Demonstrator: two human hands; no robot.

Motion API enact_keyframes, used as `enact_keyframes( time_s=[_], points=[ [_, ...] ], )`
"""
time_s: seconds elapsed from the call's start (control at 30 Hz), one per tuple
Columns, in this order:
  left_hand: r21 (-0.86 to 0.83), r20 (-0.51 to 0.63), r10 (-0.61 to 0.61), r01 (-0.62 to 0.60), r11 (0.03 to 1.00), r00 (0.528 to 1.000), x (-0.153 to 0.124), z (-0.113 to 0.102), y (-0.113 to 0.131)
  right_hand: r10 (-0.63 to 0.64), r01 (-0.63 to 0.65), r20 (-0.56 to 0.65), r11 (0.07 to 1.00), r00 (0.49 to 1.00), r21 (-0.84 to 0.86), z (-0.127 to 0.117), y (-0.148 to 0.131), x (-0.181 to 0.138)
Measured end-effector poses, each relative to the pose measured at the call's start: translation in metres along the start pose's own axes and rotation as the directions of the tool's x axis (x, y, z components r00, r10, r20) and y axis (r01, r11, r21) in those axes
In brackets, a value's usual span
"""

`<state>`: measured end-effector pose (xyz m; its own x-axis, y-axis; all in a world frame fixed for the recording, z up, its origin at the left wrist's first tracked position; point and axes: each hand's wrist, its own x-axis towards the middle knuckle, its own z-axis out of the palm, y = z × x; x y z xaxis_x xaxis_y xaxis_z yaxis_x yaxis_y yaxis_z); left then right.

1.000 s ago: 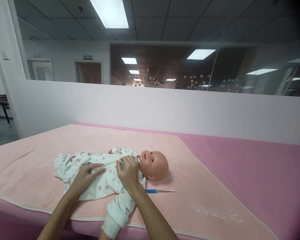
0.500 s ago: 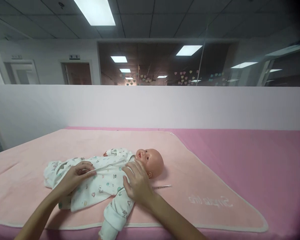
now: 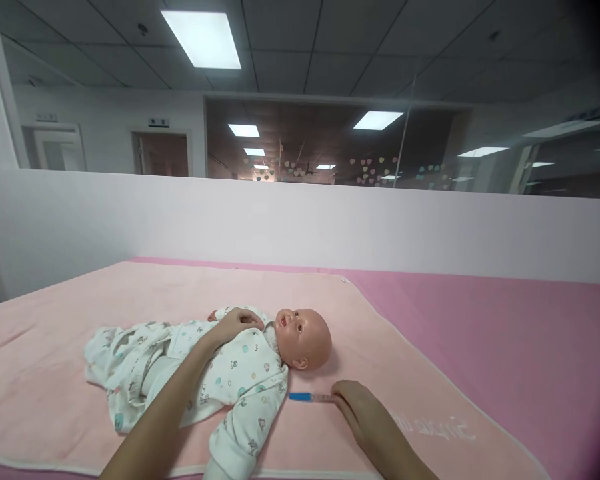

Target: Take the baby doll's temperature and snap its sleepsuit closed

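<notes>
A baby doll [image 3: 307, 339] lies on its back, head to the right, dressed in a white printed onesie [image 3: 230, 373]. My left hand [image 3: 237, 323] rests on the doll's upper chest by the collar, its fingers closed at the cloth's edge; whether they pinch the fabric is hard to see. Beside the doll's shoulder lies a slim thermometer [image 3: 301, 397] with a blue end and a clear, marked stem. My right hand [image 3: 355, 407] has its fingers closed on the stem's right end.
Under the doll is a peach blanket [image 3: 180, 283] with a pale border and lettering at the right. It covers part of a pink surface [image 3: 455, 313]. Behind stands a low white wall [image 3: 300, 223], with windows and doors beyond.
My left hand has moved right, from the doll's belly to its collar. My right hand has left the chest and taken hold of the thermometer, whose blue end now shows.
</notes>
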<state>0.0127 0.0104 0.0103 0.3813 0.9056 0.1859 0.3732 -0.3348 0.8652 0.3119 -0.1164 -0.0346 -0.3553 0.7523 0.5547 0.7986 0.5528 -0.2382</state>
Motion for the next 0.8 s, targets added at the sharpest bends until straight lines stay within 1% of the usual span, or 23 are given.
enact_keyframes(
  time_s=[0.07, 0.13, 0.2, 0.23, 0.27, 0.3, 0.33, 0.37, 0.4, 0.43, 0.47, 0.5, 0.57, 0.63, 0.7, 0.73, 0.8],
  points=[
    [-0.023, 0.076, 0.021, -0.019, 1.0, 0.997, -0.004, -0.003, -0.003, 0.034, -0.035, 0.012, 0.997, 0.999, 0.075, -0.01, -0.009, 0.002],
    [-0.029, 0.141, 0.075, -0.071, 0.997, 0.987, -0.01, -0.007, -0.001, 0.061, -0.062, 0.018, 0.991, 0.998, 0.122, -0.021, -0.018, 0.01],
    [-0.034, 0.168, 0.11, -0.106, 0.994, 0.98, -0.014, -0.009, 0.001, 0.043, -0.039, -0.027, 0.992, 0.999, 0.12, -0.029, -0.028, 0.024],
    [-0.051, 0.161, 0.111, -0.104, 0.993, 0.981, -0.014, -0.008, 0.001, 0.007, -0.001, -0.063, 0.995, 0.998, 0.096, -0.03, -0.032, 0.034],
    [-0.079, 0.126, 0.099, -0.089, 0.993, 0.987, -0.013, -0.007, 0.0, -0.045, 0.05, -0.098, 0.997, 0.994, 0.055, -0.029, -0.037, 0.045],
    [-0.118, 0.059, 0.078, -0.07, 0.991, 0.995, -0.012, -0.006, -0.001, -0.112, 0.113, -0.123, 0.994, 0.986, -0.003, -0.027, -0.041, 0.056],
    [-0.166, -0.034, 0.049, -0.054, 0.985, 0.998, -0.01, -0.006, -0.004, -0.186, 0.177, -0.133, 0.981, 0.974, -0.074, -0.023, -0.045, 0.068],
    [-0.225, -0.136, 0.013, -0.044, 0.973, 0.991, -0.008, -0.006, -0.006, -0.249, 0.229, -0.134, 0.962, 0.959, -0.148, -0.017, -0.049, 0.08],
    [-0.29, -0.226, -0.028, -0.04, 0.956, 0.974, -0.006, -0.006, -0.009, -0.302, 0.27, -0.132, 0.939, 0.944, -0.215, -0.012, -0.053, 0.091],
    [-0.357, -0.291, -0.072, -0.038, 0.933, 0.954, -0.005, -0.008, -0.011, -0.336, 0.293, -0.126, 0.916, 0.934, -0.274, -0.007, -0.057, 0.101],
    [-0.419, -0.321, -0.113, -0.034, 0.908, 0.94, -0.004, -0.01, -0.011, -0.363, 0.309, -0.12, 0.894, 0.924, -0.325, -0.002, -0.061, 0.111],
    [-0.468, -0.323, -0.142, -0.027, 0.883, 0.936, -0.004, -0.012, -0.01, -0.387, 0.325, -0.106, 0.872, 0.916, -0.366, 0.002, -0.066, 0.119],
    [-0.507, -0.288, -0.152, -0.016, 0.862, 0.945, -0.006, -0.016, -0.003, -0.417, 0.351, -0.068, 0.834, 0.907, -0.426, 0.008, -0.075, 0.135],
    [-0.473, -0.24, -0.099, -0.027, 0.88, 0.966, -0.008, -0.019, 0.008, -0.429, 0.368, -0.042, 0.816, 0.902, -0.446, 0.014, -0.083, 0.149],
    [-0.379, -0.183, -0.013, -0.058, 0.923, 0.983, -0.007, -0.02, 0.019, -0.415, 0.368, -0.034, 0.838, 0.909, -0.403, 0.02, -0.086, 0.162],
    [-0.308, -0.167, 0.028, -0.08, 0.948, 0.985, -0.005, -0.021, 0.023, -0.402, 0.362, -0.034, 0.856, 0.915, -0.368, 0.023, -0.086, 0.168],
    [-0.116, -0.198, 0.091, -0.116, 0.987, 0.976, 0.003, -0.025, 0.024, -0.367, 0.341, -0.035, 0.892, 0.93, -0.296, 0.031, -0.081, 0.178]
  ],
)
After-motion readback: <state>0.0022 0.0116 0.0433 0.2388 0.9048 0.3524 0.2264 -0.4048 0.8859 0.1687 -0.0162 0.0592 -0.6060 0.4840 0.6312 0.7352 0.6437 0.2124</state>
